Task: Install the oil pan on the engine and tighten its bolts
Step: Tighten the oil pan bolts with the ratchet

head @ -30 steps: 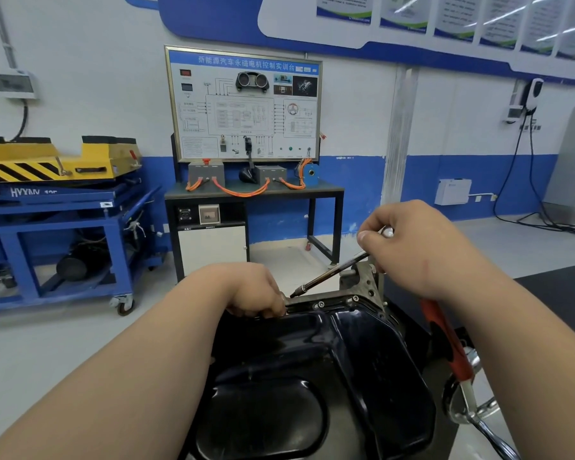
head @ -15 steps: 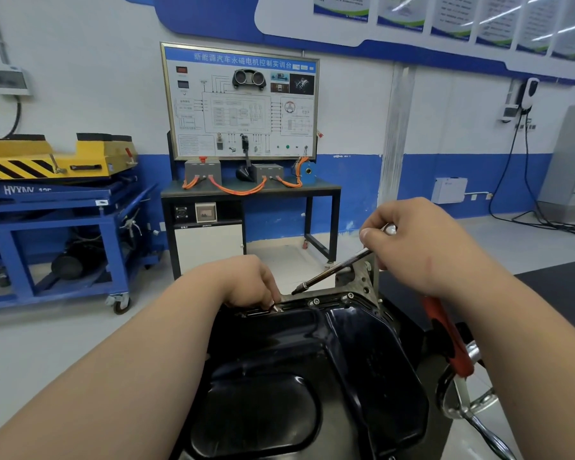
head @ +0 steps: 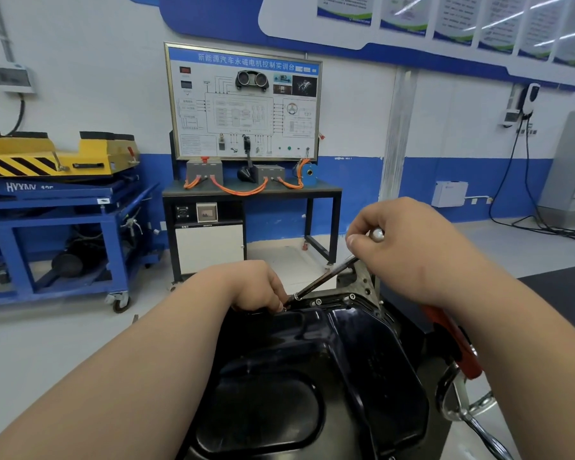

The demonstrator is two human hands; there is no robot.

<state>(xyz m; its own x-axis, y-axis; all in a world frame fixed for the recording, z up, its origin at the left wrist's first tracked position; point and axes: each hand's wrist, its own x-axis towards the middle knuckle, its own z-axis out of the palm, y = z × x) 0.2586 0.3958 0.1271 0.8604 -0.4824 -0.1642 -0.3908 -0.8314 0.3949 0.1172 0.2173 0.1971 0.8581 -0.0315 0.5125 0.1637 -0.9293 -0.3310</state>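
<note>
Workshop wall and floor lie behind. Black oil pan (head: 312, 376) sits on the engine (head: 362, 283). Your right hand (head: 405, 247) grips the ratchet (head: 326, 277) handle; your left hand (head: 256, 287) curls round its head at the pan's far edge. Judged step: bolt tightening. Next, swing squarely.

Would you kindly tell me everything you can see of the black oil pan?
The oil pan is glossy black, seemingly painted sheet metal, lying bottom-up with a raised, rounded sump nearest the camera and a lower stepped section beyond. Small bolts sit along its far flange. The left hand rests on that far rim, holding the tip of a wrench that the right hand grips.
</note>
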